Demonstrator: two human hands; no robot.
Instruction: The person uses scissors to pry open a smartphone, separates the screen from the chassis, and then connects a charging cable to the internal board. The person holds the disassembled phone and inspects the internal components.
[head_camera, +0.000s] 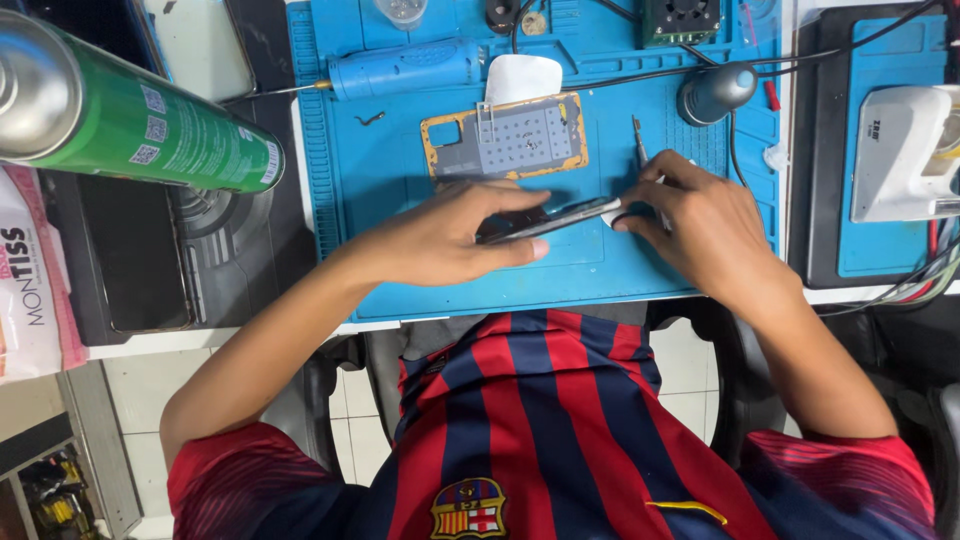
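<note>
- A person in a red-and-blue striped shirt works over a blue repair mat (400, 270), both hands meeting on a dark phone (548, 221) near the mat's front edge, about midway along it.
- The left hand (455, 235) closes over the phone's left end, fingers curled along the top, thumb pressed under the near edge.
- The right hand (700, 225) pinches the phone's right end; a thin metal tool (639, 141) rises from between its fingers and points toward the back of the mat.
- The phone sits tilted, its right end raised off the mat.
- Just behind the hands, at the mat's centre, lies an orange-rimmed grey screw tray (505, 137), with a white pad (523, 78) touching its far edge.
- A blue electric screwdriver (400, 70) lies along the mat's back-left area.
- A green spray can (120, 110) juts in close to the camera at the upper left, off the mat.
- A white device (900, 150) sits on a second blue mat (860, 240) to the right.
</note>
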